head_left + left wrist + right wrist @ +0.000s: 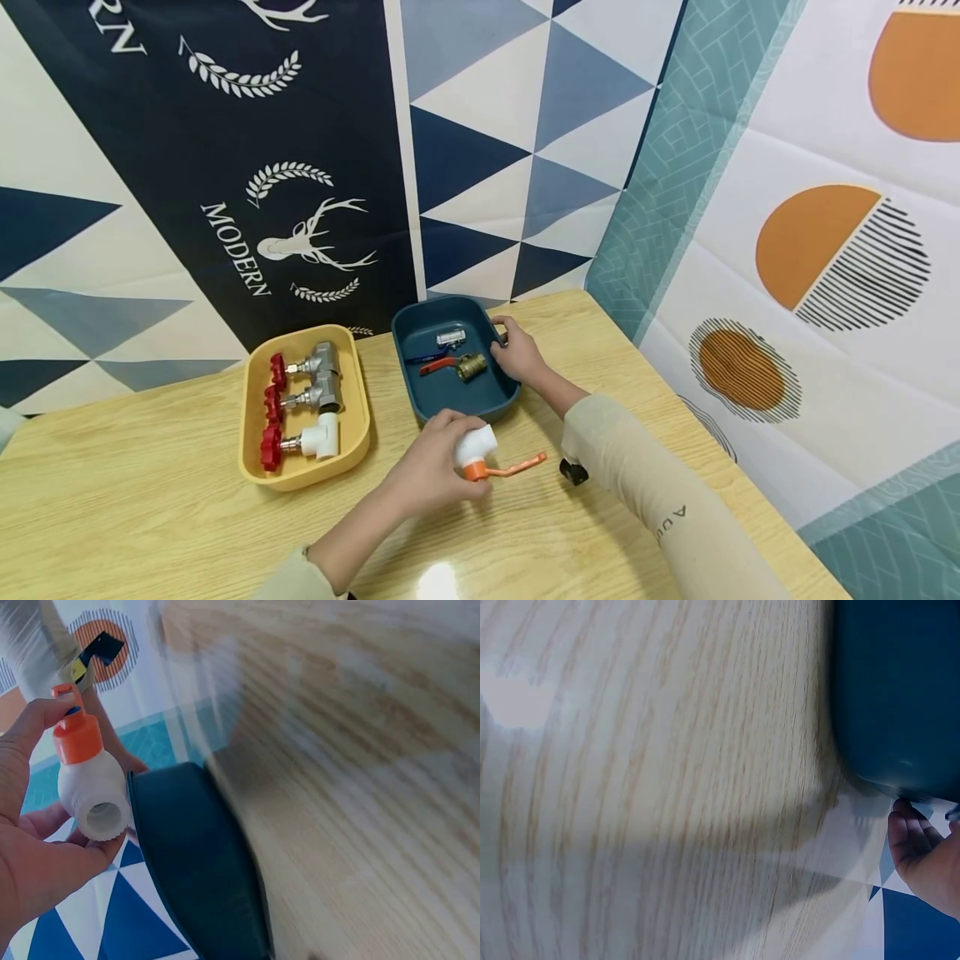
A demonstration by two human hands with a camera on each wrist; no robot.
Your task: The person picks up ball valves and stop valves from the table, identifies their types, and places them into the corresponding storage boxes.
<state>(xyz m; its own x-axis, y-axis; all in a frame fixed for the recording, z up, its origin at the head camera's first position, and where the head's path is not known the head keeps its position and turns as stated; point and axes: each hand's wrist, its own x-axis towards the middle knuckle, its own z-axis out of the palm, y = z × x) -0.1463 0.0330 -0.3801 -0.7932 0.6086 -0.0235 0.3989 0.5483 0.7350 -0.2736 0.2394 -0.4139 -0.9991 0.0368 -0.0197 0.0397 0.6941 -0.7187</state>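
My left hand [442, 462] holds a white plastic ball valve [475, 446] with an orange lever handle just in front of a dark blue bin [405, 333]. In the left wrist view the thumb presses the orange handle [78, 735] and the fingers are around the white body [90, 784], its round opening showing. My right hand [519, 354] grips the right rim of the blue bin. Inside the bin lie a brass valve [471, 367] with a red lever and a small silver valve [451, 337] with a blue lever.
To the left stands a yellow bin [363, 417] with a column of three red-handled valves, two grey and one white. Patterned cloth [480, 167] hangs behind the wooden table [150, 500] and along its right side. The blue bin stands close to the back cloth.
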